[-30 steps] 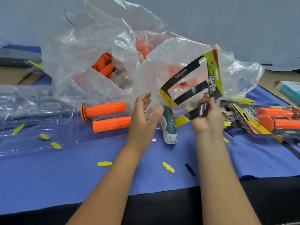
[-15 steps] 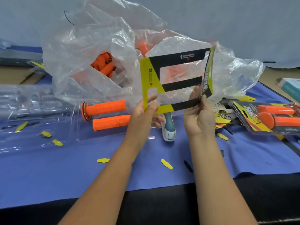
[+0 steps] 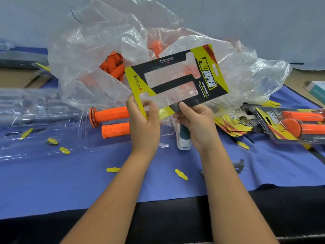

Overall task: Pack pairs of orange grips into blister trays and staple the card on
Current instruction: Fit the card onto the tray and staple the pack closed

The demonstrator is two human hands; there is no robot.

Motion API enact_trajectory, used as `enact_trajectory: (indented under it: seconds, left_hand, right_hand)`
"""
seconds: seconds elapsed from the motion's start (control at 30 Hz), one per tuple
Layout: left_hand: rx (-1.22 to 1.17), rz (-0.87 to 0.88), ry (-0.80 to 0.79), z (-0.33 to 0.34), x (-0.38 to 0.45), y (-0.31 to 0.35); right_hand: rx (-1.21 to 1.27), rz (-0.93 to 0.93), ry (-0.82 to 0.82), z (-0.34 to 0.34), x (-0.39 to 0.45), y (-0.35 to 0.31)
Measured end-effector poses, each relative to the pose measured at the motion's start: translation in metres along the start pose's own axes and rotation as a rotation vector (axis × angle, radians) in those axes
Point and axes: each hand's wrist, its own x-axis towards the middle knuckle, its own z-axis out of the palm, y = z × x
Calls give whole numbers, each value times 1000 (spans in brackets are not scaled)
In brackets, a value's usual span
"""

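I hold a yellow and black card (image 3: 207, 76) with two long cut-out windows up in front of me, printed side facing me. My left hand (image 3: 145, 120) pinches its lower left corner. My right hand (image 3: 195, 120) pinches its lower edge. Behind my left hand two orange grips (image 3: 112, 114) lie side by side in a clear blister tray (image 3: 105, 143) on the blue cloth. A white and teal stapler (image 3: 182, 140) stands between my wrists, partly hidden.
A big clear plastic bag (image 3: 88, 59) with several loose orange grips fills the back. Finished packs (image 3: 295, 124) and a stack of cards (image 3: 232, 122) lie at right. Empty clear trays (image 3: 26, 106) are stacked at left. Yellow punch-outs (image 3: 181, 174) dot the cloth.
My left hand has taken hold of the card. Both hands have turned it flat so its printed front faces me.
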Motion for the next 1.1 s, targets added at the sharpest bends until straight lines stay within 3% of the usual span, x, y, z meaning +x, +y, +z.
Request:
enact_trajectory:
  seconds: [0.13,0.3,0.43,0.6,1.1]
  left_hand:
    - [232,336,140,-8,2,2]
    - [639,554,-12,-6,1,-3]
    - [648,551,-194,-4,-4,-7]
    - [598,475,-279,-6,-1,-9]
    - [571,477,-262,-7,1,-10]
  right_hand:
    - [8,4,88,-1,1,1]
    - [-60,-28,86,3,0,0]
    - [-118,-60,79,3,-1,0]
    - [-143,-77,84,4,-3,-1]
    - [-130,-99,76,6,-5,-3]
